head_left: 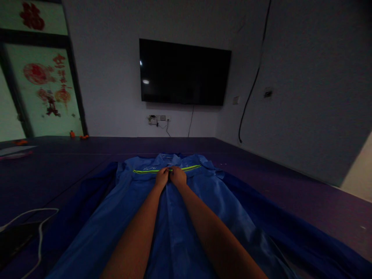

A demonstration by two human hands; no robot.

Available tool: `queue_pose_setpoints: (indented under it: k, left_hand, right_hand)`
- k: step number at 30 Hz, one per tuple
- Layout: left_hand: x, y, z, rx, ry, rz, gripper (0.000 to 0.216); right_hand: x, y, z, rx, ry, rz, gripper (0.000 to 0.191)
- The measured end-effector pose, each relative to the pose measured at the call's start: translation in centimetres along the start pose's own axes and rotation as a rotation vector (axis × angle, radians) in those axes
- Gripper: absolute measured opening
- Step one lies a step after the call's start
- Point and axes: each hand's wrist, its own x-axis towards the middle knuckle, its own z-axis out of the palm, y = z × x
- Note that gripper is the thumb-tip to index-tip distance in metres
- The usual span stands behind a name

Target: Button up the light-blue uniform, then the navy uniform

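Both forearms stretch straight forward from the bottom edge, toward 12 o'clock, and they come together over the middle of the blue work jacket (186, 217). The left hand (162, 178) and the right hand (178, 176) lie side by side, touching each other, with the backs up and the wrists low on the cloth. The fingers of each hand are curled and pressed together, and they seem to pinch the front closure of the jacket just below the yellow reflective stripe (167, 169); what exactly sits between the fingertips is too small and dark to tell.

The jacket lies flat, front side up, on the dark purple surface (290, 186), with the collar at 12 o'clock and the hem toward the person. One sleeve spreads to 9 o'clock and one to 3 o'clock.

By count: two hands, one jacket, one stripe across the chest. One black television (184, 72) hangs on the wall at 12 o'clock. One white cable (39, 232) lies at 8 o'clock, well apart from the hands. One black cable (254, 81) runs down the wall at 1 o'clock.
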Motion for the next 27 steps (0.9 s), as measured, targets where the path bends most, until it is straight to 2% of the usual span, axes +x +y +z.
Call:
queue_pose_setpoints:
  k: [10,20,27]
  left_hand:
    - [-0.44,0.68,0.04,0.057,-0.006,0.031,0.024]
    - [-0.65,0.85,0.28,0.111,0.074,0.029,0.032]
    - [-0.49,0.47,0.18,0.062,0.121,0.052,0.026]
  right_hand:
    - [0.22,-0.05,0.03,-0.02,0.011,0.001,0.029]
    - [0.28,-0.03,-0.02,-0.006,0.025,-0.031,0.027]
    - [0.17,-0.17,-0.25,-0.012,0.003,-0.025,0.028]
